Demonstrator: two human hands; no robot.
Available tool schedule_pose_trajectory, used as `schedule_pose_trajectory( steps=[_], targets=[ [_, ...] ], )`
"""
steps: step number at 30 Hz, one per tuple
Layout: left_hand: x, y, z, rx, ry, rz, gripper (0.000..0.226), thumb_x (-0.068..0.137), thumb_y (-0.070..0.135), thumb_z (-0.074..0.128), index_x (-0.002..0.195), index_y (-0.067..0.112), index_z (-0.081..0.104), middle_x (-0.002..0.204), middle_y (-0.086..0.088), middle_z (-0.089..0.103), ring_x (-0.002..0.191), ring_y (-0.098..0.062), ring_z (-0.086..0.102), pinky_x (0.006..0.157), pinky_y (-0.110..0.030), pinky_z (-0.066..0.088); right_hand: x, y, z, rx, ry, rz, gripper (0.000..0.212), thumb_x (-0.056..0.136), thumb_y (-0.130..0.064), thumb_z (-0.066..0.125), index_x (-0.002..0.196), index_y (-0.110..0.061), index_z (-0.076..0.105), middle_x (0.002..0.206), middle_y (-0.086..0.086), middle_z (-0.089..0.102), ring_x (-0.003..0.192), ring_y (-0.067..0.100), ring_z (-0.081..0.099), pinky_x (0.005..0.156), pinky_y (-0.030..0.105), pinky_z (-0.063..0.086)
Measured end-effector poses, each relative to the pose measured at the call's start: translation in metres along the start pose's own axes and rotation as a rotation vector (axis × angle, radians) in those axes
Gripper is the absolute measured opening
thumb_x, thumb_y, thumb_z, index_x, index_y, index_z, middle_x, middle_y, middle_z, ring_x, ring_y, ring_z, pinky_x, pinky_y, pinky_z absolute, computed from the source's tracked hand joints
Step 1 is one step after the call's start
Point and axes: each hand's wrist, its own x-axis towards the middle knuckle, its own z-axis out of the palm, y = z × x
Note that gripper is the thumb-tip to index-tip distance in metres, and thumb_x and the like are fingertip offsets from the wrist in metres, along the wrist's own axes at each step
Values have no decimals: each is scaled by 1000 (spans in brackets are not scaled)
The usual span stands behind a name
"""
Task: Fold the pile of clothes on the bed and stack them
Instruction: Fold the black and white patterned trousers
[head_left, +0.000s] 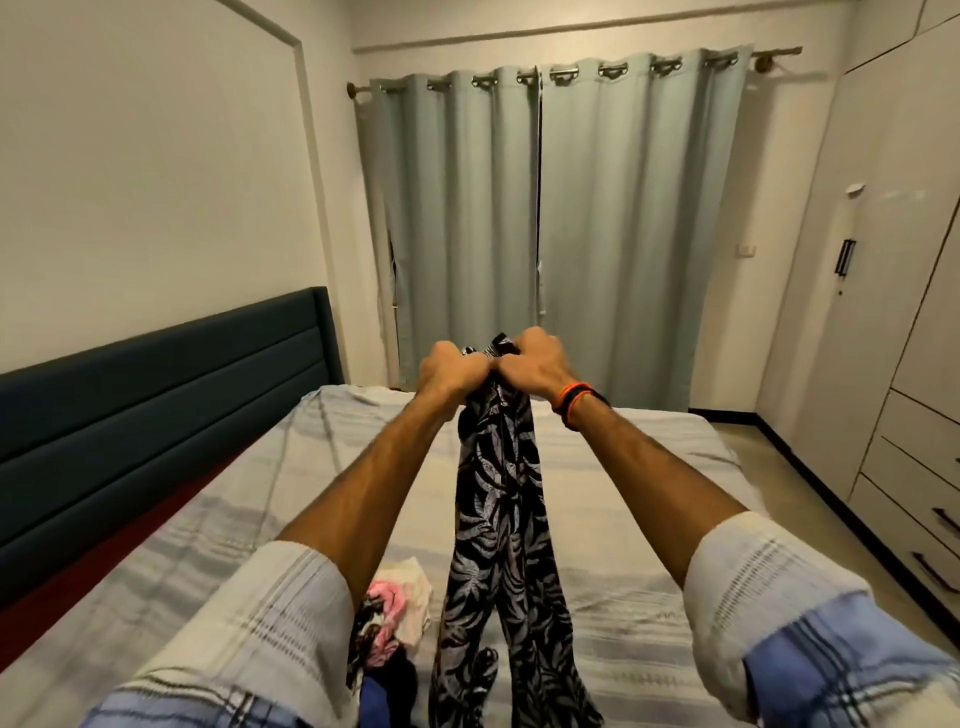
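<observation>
I see my left hand (451, 370) and right hand (535, 359) with fingers curled tight, side by side, gripping the thin black leaf-print garment (501, 525), which hangs limp below them.

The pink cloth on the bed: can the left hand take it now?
Probably not yet. The left hand and right hand both grip the leaf-print garment, held up. The pink cloth lies uncovered below the left arm.

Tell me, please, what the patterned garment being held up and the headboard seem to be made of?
The patterned garment looks like thin, soft woven fabric, matte: it hangs limp in narrow folds. The headboard seems upholstered in dark teal fabric or leatherette, with padded horizontal channels; which one is unclear.
</observation>
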Motion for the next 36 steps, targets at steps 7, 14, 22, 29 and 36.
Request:
schedule_pose_trajectory(
  steps=[7, 14, 22, 29, 36],
  targets=[
    [-23, 20, -6, -540, -334, -128, 15, 82, 2, 38, 73, 4, 50, 67, -9, 44, 53, -17, 45, 42, -20, 37, 0, -3, -5, 8, -165, -55, 27, 88, -21, 55, 63, -9, 57, 67, 5, 58, 66, 24, 52, 56, 28, 39],
    [-25, 18, -14, -768, -611, -209, 71, 100, 51, 32, 112, -17, 45, 112, -28, 56, 104, -33, 59, 102, -42, 46, -6, -4, -3, 23, -243, -115, 24, 83, -27, 61, 75, -5, 66, 71, 5, 61, 65, 19, 52, 61, 28, 42],
    [-10, -9, -24, -509, -156, -140, 23, 92, 1, 61, 113, -10, 64, 112, -24, 68, 81, -24, 67, 58, -25, 60, 13, 12, -6, 175, -63, -99, 18, 81, -19, 69, 81, -1, 71, 81, 11, 74, 80, 27, 71, 70, 35, 60],
    [1, -35, -41, -329, -269, -115, 25, 83, 14, 76, 100, 7, 59, 101, 1, 66, 113, -21, 52, 101, -42, 38, 14, 15, -40, 706, -297, -115, 30, 93, -9, 63, 115, 12, 60, 93, 7, 74, 85, 17, 70, 72, 29, 56],
    [-7, 0, -54, -246, -348, 92, 14, 84, 15, 73, 96, 9, 69, 92, -3, 73, 86, -17, 68, 72, -28, 54, 19, 31, -81, 626, -235, -136, 28, 96, -13, 60, 116, 6, 61, 101, 10, 70, 87, 16, 68, 75, 30, 56]
  ],
)
